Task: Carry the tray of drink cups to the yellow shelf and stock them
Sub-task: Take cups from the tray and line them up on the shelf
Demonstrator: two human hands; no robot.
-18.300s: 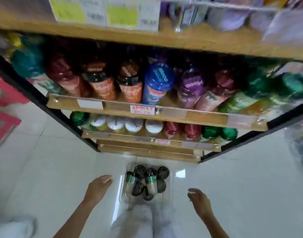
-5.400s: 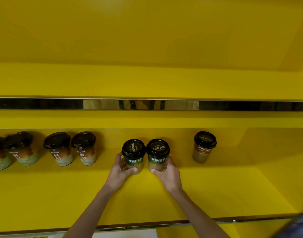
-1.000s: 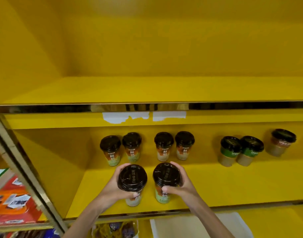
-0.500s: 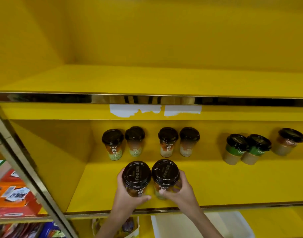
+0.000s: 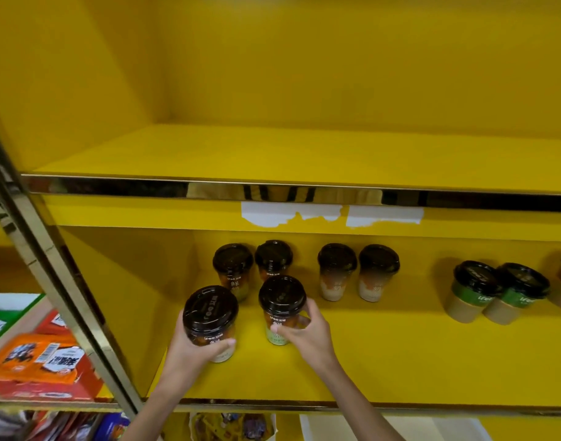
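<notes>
The left hand [image 5: 190,351] has its fingers closed around a drink cup with a black lid [image 5: 210,323], near the front left part of the lower board of the yellow shelf [image 5: 400,361]. I cannot tell if this cup touches the board. The right hand [image 5: 304,335] grips a second cup [image 5: 282,308] just beside, and its base seems to rest on the board. Behind them four similar cups [image 5: 336,270] stand upright in two pairs. Further right are two cups with green bands [image 5: 495,292], side by side. On the neighbouring shelf at the left lies an orange packet [image 5: 40,358].
</notes>
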